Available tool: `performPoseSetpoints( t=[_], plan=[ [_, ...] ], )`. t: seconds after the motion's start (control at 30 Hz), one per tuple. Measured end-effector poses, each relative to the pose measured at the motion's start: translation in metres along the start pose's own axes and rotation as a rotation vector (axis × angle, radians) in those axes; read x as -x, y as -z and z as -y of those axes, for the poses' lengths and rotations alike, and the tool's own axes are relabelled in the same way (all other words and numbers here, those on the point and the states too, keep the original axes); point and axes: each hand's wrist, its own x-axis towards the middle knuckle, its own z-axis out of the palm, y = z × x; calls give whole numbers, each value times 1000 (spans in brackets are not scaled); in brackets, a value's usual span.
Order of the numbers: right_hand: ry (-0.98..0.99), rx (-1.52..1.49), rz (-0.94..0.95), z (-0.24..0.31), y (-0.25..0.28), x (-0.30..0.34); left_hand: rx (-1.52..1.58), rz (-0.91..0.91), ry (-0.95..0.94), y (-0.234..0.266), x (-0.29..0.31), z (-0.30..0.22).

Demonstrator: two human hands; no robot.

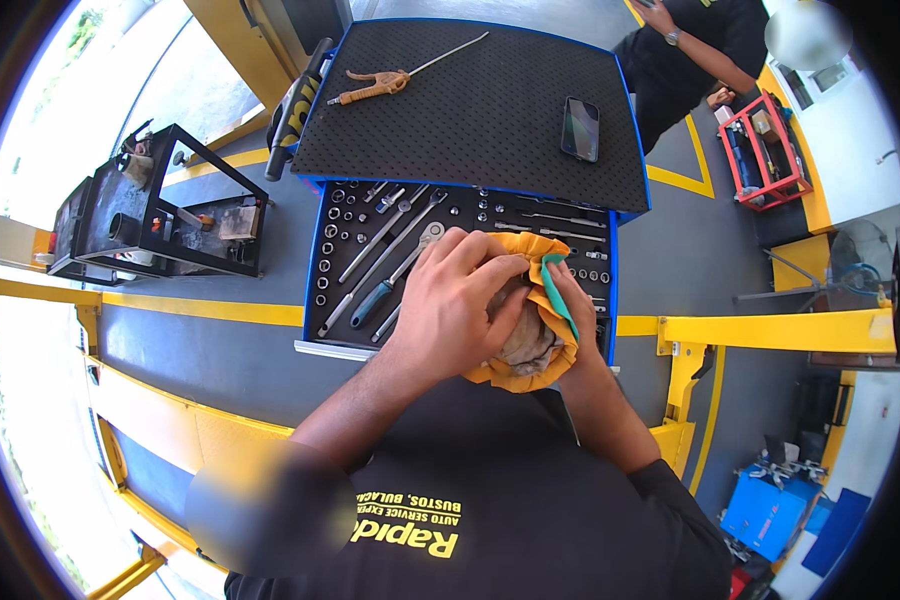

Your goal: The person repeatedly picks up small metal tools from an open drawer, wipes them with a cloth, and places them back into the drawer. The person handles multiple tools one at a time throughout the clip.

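Observation:
Both of my hands hold a crumpled orange cloth bundle with a gathered edge, a green strip and a stained greyish inside. My left hand is closed on its left side, the thumb and fingertips bent into the greyish middle. On the other side, my right hand grips the bundle by the green strip; part of its fingers is hidden behind the cloth. Below the hands, an open tool drawer contains sockets, extension bars and a ratchet with a teal handle.
On the cart's black matted top lie an orange air blow gun and a phone. Yellow rails flank me. A black metal stand is at left, a red trolley far right. Another person stands beyond the cart.

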Motion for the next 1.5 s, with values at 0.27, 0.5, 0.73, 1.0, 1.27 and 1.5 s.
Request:
performPoseSetpoints(
  t=[0.27, 0.5, 0.73, 1.0, 1.27, 1.5],
  plan=[
    [103, 242, -91, -34, 44, -10, 134, 131, 146, -44, 35, 29],
    [230, 577, -273, -80, 123, -8, 177, 129, 361, -87, 68, 80],
    [172, 575, -291, -91, 167, 17, 115, -69, 422, -89, 46, 136],
    [171, 551, -401, -97, 162, 23, 78, -123, 406, -109, 17, 193],
    [73, 537, -460, -92, 167, 16, 153, -188, 424, -151, -21, 253],
    [26, 505, -389, -89, 164, 23, 80, -299, 492, -188, -39, 261]
  ],
)
